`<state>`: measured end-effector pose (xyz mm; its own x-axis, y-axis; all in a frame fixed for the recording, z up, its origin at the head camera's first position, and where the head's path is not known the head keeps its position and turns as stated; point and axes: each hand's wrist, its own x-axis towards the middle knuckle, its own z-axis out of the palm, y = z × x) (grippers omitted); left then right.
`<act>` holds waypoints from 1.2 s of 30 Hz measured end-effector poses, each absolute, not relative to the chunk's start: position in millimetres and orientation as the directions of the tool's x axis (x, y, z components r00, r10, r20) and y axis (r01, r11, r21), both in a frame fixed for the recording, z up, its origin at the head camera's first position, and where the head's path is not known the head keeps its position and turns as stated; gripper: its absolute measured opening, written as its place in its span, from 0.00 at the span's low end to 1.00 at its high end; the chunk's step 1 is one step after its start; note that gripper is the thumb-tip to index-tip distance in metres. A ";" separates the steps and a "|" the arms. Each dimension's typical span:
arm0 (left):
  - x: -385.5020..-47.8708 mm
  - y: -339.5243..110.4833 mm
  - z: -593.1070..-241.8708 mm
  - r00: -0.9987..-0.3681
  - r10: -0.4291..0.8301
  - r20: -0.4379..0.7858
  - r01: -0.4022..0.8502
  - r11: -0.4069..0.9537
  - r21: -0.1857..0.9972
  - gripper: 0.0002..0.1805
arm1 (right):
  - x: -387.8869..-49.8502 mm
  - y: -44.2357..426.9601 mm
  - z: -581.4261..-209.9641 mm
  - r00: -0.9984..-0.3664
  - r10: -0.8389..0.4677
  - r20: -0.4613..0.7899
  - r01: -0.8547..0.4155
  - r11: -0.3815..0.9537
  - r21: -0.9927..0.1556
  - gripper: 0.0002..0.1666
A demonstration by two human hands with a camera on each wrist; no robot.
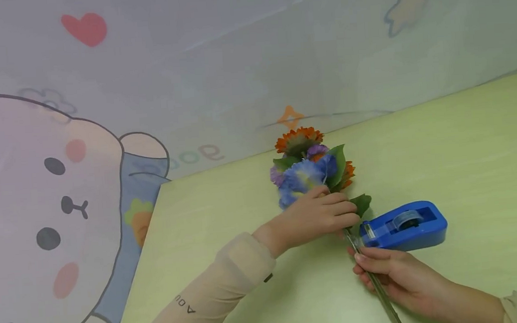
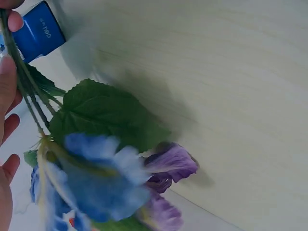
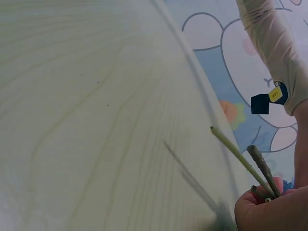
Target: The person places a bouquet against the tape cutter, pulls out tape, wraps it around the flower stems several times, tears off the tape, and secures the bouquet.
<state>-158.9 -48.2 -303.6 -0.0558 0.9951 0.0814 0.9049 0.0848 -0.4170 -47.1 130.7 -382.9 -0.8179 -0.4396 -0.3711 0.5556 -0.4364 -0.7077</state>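
Note:
A bouquet of artificial flowers [image 1: 304, 176] in blue, purple and orange lies slanted, its green stems [image 1: 385, 298] running toward the near edge. My left hand [image 1: 318, 212] is curled over the upper stems, just below the blue blooms. Lower down, my right hand [image 1: 401, 276] grips the stems between thumb and fingers. Cut stem ends [image 3: 236, 151] stick out past this hand in the right wrist view. Beside the stems stands a blue tape dispenser [image 1: 407, 226] with a roll of clear tape. A shiny clear patch shows on the stems near its cutter.
The pale yellow-green table [image 1: 488, 165] extends around the hands. A grey-white sheet with a cartoon bear [image 1: 77, 204] borders it behind and at the left. Large green leaves [image 2: 101, 113] spread out beside the blooms.

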 end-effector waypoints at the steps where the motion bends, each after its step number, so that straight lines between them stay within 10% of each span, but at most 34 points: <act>1: -158.5 -47.3 -302.7 -0.054 0.995 0.081 0.909 0.082 -0.408 0.21 | -46.7 131.1 -382.9 -0.821 -0.429 -0.376 0.553 -0.433 -0.712 0.12; 16: -156.7 -35.2 -293.3 -0.067 0.997 -0.022 0.910 0.052 -0.411 0.16 | -52.0 135.9 -376.0 -0.822 -0.424 -0.381 0.550 -0.413 -0.726 0.09; 36: -160.1 -30.2 -318.7 0.163 0.985 0.062 0.688 -0.068 -0.722 0.15 | -61.7 142.1 -373.6 -0.792 -0.512 -0.332 0.566 -0.413 -0.713 0.07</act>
<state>-160.1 -30.2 -318.7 0.1628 0.9847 0.0618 0.6881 -0.0684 -0.7224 -61.7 142.1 -373.6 -0.7923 -0.5116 -0.3325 0.5662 -0.4134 -0.7131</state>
